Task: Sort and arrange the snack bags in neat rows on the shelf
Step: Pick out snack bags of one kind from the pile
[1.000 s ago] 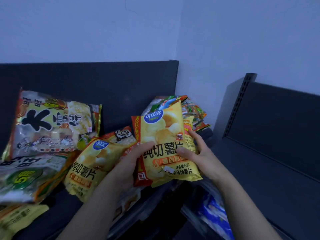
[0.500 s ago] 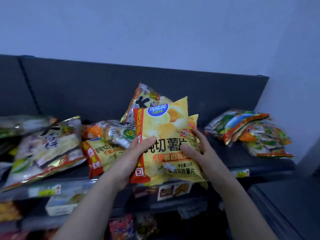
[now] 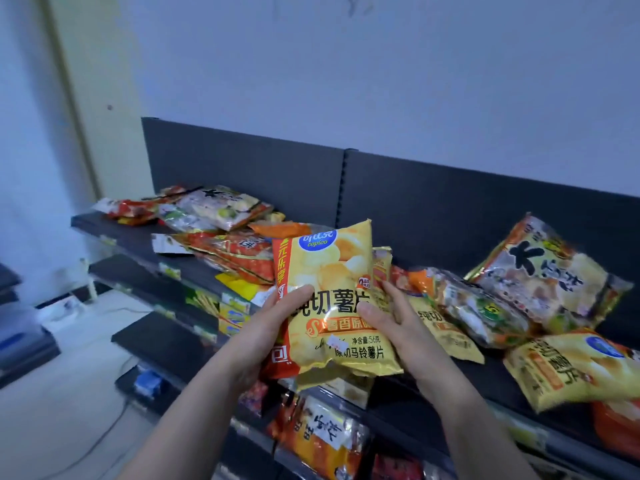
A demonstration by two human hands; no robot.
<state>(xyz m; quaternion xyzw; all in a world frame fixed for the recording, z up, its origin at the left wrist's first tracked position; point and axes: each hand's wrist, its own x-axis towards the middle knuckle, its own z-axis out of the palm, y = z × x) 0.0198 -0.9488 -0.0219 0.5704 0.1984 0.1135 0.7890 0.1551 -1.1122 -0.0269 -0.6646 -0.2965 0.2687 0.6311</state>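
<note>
Both hands hold a small stack of yellow potato chip bags upright in front of the top shelf. My left hand grips the stack's left edge, thumb across the front. On the right edge my right hand grips it, thumb on the front and fingers behind. More bags of the same yellow kind lie on the shelf to the right and just behind my right hand. Large silver rice cracker bags lean against the dark back panel.
A mixed heap of snack bags lies at the shelf's left end, with red and orange bags beside it. Lower shelves hold more packets. A pale floor with a cable and a power strip lies at left.
The view has swung left along the shelf, bringing its left end and the floor into sight. Both hands keep the same hold on the yellow stack, carried leftward with the view.
</note>
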